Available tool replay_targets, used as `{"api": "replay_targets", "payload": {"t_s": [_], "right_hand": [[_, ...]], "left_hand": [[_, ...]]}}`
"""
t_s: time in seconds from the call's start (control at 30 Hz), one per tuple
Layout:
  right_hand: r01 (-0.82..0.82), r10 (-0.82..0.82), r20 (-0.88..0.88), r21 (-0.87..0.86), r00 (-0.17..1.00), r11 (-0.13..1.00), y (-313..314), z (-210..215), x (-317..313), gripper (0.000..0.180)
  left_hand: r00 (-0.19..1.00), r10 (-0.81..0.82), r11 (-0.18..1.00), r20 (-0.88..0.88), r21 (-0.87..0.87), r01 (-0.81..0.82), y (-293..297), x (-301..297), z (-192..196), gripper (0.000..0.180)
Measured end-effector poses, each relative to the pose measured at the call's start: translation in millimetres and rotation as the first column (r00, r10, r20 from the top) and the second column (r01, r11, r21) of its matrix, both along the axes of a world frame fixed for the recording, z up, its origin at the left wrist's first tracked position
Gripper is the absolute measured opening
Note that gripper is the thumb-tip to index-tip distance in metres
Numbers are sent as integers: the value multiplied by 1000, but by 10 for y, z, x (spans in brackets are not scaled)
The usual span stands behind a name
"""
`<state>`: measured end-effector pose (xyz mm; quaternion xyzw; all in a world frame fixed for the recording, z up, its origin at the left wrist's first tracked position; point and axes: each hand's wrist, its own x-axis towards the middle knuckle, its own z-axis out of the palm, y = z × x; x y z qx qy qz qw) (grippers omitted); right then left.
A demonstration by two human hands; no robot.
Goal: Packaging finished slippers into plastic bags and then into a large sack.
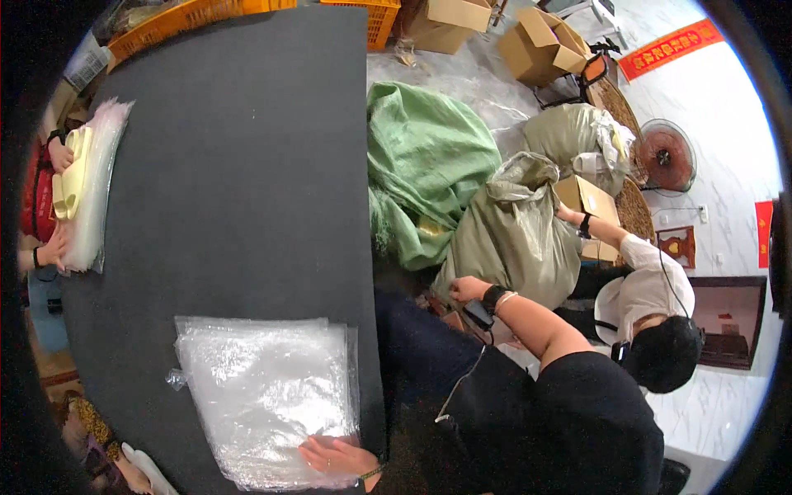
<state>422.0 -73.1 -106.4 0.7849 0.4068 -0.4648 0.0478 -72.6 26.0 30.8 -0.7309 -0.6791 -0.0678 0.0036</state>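
Note:
My left hand [338,455] lies flat, fingers extended, on a stack of clear plastic bags [264,396] at the near end of the dark table. My right hand [470,289] is beside the lower edge of a full grey-green sack [520,239]. Its fingers are curled in; whatever they may hold is hidden. A black band and a small dark device on a cord are at that wrist. Next to this sack slumps a bright green sack [429,165].
Across the dark table [231,181], another person's hands [59,157] touch pale yellow slippers [74,173] on a plastic bag stack [99,190]. A co-worker in a black cap [664,355] reaches to the grey-green sack. Cardboard boxes [540,49], orange crates [206,25] and a fan [662,157] stand around.

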Motion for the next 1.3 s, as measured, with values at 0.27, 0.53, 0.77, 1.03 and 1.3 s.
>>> {"api": "replay_targets", "payload": {"t_s": [0.27, 0.53, 0.77, 1.03, 1.3], "right_hand": [[14, -15, 16, 54, 1000, 998, 1061, -1081, 397, 35], [437, -425, -102, 262, 899, 861, 2174, -2250, 512, 53], [385, -390, 60, 78, 919, 920, 2641, -2919, 869, 65], [818, -709, -409, 321, 574, 477, 2170, -1182, 384, 61], [408, -55, -583, 495, 811, 767, 1603, 1239, 375, 38]], "left_hand": [[999, -40, 996, 20, -84, 42, 106, -53, 162, 46], [878, -29, 968, -477, -234, -95, 308, 451, 1001, 58], [912, -411, 911, -4, -53, 410, 893, 1493, 1329, 50], [673, -216, 578, 708, -463, 672, 1720, 3192, 1368, 24], [427, 745, 297, 512, -828, 475, 1885, 4358, -181, 40]]}}
